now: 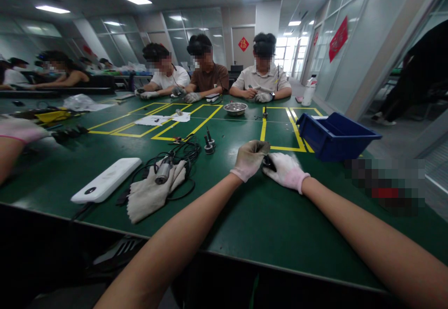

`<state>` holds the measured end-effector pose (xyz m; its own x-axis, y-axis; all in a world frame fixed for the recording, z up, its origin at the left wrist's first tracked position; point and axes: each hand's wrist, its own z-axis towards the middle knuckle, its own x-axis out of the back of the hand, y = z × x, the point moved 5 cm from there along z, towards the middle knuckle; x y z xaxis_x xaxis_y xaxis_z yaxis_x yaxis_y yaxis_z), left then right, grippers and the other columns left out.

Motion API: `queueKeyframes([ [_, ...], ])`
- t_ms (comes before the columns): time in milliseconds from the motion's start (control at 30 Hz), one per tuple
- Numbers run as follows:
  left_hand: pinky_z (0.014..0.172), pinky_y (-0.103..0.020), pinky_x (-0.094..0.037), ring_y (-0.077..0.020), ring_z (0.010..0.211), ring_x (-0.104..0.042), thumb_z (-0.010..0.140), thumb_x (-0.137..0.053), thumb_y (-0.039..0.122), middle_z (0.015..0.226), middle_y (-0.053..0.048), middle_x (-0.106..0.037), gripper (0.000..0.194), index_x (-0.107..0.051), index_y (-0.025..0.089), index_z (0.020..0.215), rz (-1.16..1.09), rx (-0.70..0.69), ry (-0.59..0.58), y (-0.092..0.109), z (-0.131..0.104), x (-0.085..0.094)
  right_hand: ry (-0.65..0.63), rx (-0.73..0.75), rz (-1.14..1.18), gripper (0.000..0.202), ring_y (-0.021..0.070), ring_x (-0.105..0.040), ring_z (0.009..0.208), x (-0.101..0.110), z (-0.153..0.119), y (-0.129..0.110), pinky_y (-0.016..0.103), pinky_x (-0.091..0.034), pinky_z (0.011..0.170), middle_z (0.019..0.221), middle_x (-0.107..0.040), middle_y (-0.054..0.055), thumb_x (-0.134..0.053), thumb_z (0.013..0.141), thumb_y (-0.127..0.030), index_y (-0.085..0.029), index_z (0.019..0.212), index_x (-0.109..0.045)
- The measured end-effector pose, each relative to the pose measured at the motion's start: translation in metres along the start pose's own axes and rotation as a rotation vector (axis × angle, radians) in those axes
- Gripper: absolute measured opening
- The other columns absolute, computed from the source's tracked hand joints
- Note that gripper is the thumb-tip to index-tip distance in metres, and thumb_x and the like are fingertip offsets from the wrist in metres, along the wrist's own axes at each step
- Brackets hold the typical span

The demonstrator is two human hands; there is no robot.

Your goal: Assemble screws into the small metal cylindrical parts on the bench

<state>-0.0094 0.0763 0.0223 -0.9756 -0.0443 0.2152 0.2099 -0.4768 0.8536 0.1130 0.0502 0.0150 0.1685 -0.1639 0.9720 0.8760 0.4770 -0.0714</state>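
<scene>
My left hand (250, 159) wears a greyish, soiled work glove, its fingers pinched together just above my right hand. Whatever they hold, if anything, is too small to make out. The right hand (285, 169), in a white glove with a pink cuff, is closed around a small dark part (268, 162), mostly hidden by the fingers. To the left, small round metal parts with upright dark shafts (209, 148) stand on the green table (224, 201). A similar part (265, 112) stands farther back, beyond my hands.
A blue bin (339, 138) sits to the right, and a metal bowl (235, 108) at the back. On the left lie a white device (107, 180), black cables (189, 152) and a metal cylinder (163, 173) on a grey glove (149, 199). Several people sit around.
</scene>
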Motion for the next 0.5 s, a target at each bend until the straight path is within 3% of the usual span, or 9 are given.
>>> queueKeyframes([
  [200, 0.059, -0.023, -0.041, -0.0112, 0.064, -0.055, 0.081, -0.057, 0.040, 0.071, -0.001, -0.063, 0.026, -0.063, 0.015, 0.074, 0.083, -0.043, -0.013, 0.008, 0.000, 0.002, 0.004, 0.011, 0.002, 0.034, 0.0243, -0.059, 0.092, 0.002, 0.000, -0.001, 0.034, -0.040, 0.077, 0.102, -0.062, 0.009, -0.047, 0.084, -0.046, -0.020, 0.106, -0.053],
  [500, 0.062, -0.023, -0.040, -0.0111, 0.068, -0.053, 0.082, -0.055, 0.038, 0.071, -0.001, -0.060, 0.026, -0.061, 0.016, 0.070, 0.145, -0.103, 0.001, 0.013, 0.000, 0.004, 0.012, 0.004, -0.011, 0.036, 0.0249, -0.059, 0.092, 0.002, -0.001, -0.001, 0.035, -0.039, 0.077, 0.103, -0.063, 0.009, -0.046, 0.084, -0.047, -0.021, 0.108, -0.053],
])
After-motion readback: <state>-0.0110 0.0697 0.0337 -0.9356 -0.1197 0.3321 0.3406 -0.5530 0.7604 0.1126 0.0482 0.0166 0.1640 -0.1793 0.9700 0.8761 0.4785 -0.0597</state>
